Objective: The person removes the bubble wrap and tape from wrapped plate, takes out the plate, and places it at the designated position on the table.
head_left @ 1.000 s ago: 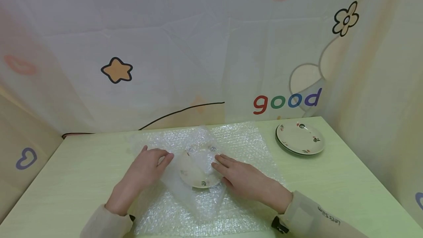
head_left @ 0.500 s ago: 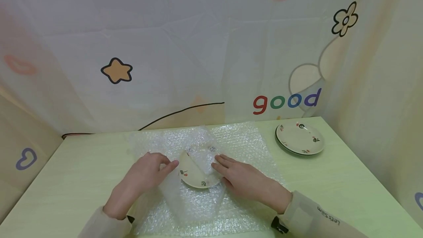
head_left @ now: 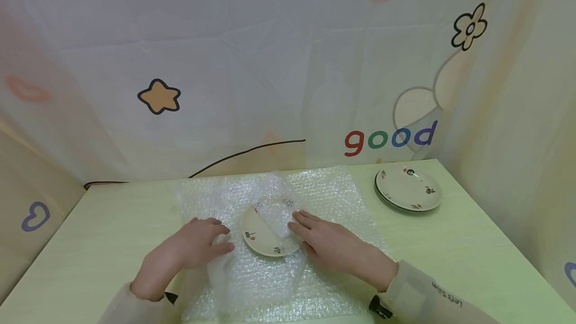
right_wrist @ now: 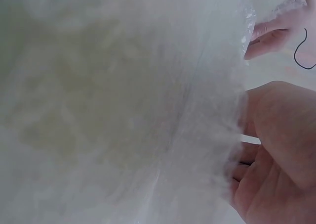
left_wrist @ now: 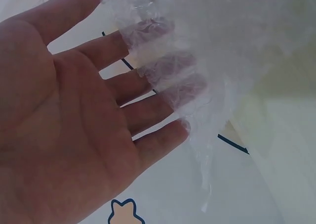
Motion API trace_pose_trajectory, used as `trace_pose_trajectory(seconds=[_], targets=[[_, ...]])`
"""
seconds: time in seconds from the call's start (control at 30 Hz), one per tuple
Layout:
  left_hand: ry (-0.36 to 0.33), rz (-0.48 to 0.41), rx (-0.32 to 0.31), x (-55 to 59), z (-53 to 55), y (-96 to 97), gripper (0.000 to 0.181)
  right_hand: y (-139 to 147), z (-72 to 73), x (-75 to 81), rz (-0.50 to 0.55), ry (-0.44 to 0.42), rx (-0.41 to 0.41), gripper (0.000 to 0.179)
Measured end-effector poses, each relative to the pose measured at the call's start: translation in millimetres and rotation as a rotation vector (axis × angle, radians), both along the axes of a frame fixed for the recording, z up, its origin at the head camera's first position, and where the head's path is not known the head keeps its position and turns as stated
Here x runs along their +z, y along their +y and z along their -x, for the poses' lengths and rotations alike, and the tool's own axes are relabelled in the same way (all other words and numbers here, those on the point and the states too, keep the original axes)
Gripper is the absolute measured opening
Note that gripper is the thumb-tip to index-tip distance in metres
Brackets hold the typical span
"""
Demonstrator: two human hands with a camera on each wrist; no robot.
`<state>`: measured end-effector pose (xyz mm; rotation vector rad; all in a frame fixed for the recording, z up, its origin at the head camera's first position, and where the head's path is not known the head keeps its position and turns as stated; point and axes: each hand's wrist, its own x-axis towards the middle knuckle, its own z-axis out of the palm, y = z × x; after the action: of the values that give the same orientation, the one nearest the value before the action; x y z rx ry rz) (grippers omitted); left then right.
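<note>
A cream plate [head_left: 261,236] with small dark and red motifs lies on a sheet of bubble wrap [head_left: 333,194]. Folded wrap covers its far and right parts, while its left part shows bare. My right hand [head_left: 333,244] rests with extended fingers on the wrap over the plate's right side. To the left of the plate, my left hand [head_left: 193,244] is at the loose left flap of wrap, thumb and fingers spread apart. In the left wrist view, clear bubble wrap [left_wrist: 222,61] lies over those fingertips. Blurred wrap fills most of the right wrist view.
Two stacked plates [head_left: 407,189] of the same pattern sit at the table's back right. The pale green table [head_left: 459,259] runs back to a printed curtain [head_left: 270,74], with more curtain along both sides.
My left hand has shifted left and toward me, spreading its fingers. The wrap that veiled the plate's left part has come away from it. My right hand has stayed in place.
</note>
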<state>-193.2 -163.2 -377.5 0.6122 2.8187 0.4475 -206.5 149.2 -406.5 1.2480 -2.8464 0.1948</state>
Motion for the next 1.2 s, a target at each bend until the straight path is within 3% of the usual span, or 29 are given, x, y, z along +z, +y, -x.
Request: trace_pose_trajectory(seconds=[0.3,0.5,1.2], targets=[[-0.061,0.058,-0.010,-1.5,1.7,-4.0,0.054,0.6,-0.1,0.0,0.000,0.000,0.000,0.049],[-0.086,0.050,-0.010,-2.8,0.4,-7.6,0.062,0.3,0.0,-0.1,0.002,0.007,0.001,0.050],[-0.075,0.041,-0.039,-7.5,-4.8,-13.9,0.083,-0.3,0.0,-2.1,-0.002,0.001,-0.006,0.049]])
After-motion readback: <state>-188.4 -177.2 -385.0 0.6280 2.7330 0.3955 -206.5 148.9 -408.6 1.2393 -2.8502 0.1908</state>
